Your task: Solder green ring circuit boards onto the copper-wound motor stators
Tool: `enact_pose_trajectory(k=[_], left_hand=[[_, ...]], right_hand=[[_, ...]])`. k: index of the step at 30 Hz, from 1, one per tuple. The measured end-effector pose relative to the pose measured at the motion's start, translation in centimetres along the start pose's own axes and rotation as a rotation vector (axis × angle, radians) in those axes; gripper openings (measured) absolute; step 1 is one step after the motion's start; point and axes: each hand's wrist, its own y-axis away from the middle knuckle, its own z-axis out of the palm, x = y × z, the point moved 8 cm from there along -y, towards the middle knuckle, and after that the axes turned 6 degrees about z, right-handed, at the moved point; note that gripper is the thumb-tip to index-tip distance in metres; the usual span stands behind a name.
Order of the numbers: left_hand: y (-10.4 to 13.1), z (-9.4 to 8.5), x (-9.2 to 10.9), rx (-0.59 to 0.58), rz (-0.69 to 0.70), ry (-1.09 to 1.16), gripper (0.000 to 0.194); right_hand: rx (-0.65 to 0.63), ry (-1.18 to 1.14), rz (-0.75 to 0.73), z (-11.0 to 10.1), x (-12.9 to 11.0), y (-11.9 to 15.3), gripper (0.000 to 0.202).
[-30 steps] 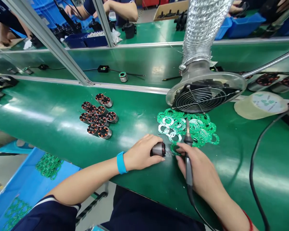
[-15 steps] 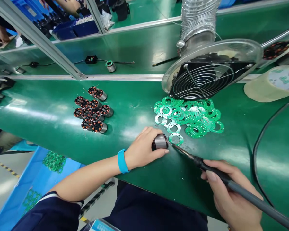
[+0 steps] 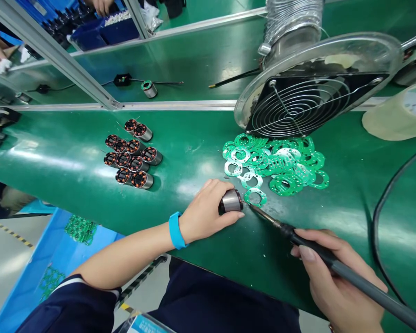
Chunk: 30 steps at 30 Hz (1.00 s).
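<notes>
Your left hand (image 3: 206, 210) is closed around one metal core (image 3: 231, 201), held on its side left of the nearest green ring (image 3: 263, 199). Your right hand (image 3: 339, 277) grips one soldering iron (image 3: 286, 230), its tip just beside that ring. You have eleven more cores (image 3: 137, 163) on the surface (image 3: 190, 138); the piled rings (image 3: 286, 182) overlap too much to count. A second ago you held the iron upright, fingers at the ring; now it slants toward the core.
</notes>
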Motion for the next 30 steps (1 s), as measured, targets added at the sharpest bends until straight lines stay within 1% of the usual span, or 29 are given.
enact_pose_trajectory(k=[4, 8, 11, 14, 17, 20, 22, 25, 27, 30], left_hand=[[0.0, 0.1, 0.3, -0.002, 0.041, -0.05, 0.035], [0.1, 0.3, 0.9, -0.003, 0.116, -0.119, 0.035], [0.2, 0.4, 1.1, 0.006, 0.148, -0.151, 0.035], [0.3, 0.3, 1.4, 0.037, 0.204, -0.192, 0.036], [0.5, 0.1, 1.9, 0.074, 0.27, -0.223, 0.037], [0.5, 0.2, 1.8, 0.062, 0.262, -0.24, 0.037], [0.5, 0.3, 1.7, 0.054, 0.26, -0.245, 0.036], [0.5, 0.3, 1.8, 0.056, 0.269, -0.248, 0.035], [0.5, 0.4, 1.7, 0.036, 0.253, -0.252, 0.035], [0.5, 0.6, 1.6, 0.008, 0.242, -0.263, 0.034]], right_hand=[[0.001, 0.028, -0.041, -0.1, -0.4, 0.1, 0.009], [-0.013, 0.065, -0.081, -0.1, -0.8, 0.1, 0.01], [-0.031, 0.109, -0.164, 0.2, -1.4, 0.4, 0.011], [-0.048, 0.208, -0.255, 0.9, -2.2, 0.8, 0.011], [-0.038, 0.26, -0.29, 1.2, -2.6, 1.1, 0.011], [-0.047, 0.235, -0.232, 1.0, -2.1, 1.0, 0.008], [-0.026, 0.184, -0.195, 0.5, -1.8, 0.9, 0.008], [0.031, 0.111, -0.207, -0.2, -1.7, 0.8, 0.013], [0.038, 0.162, -0.239, 0.0, -1.8, 0.7, 0.019], [-0.012, 0.29, -0.299, 0.9, -1.9, 0.6, 0.028]])
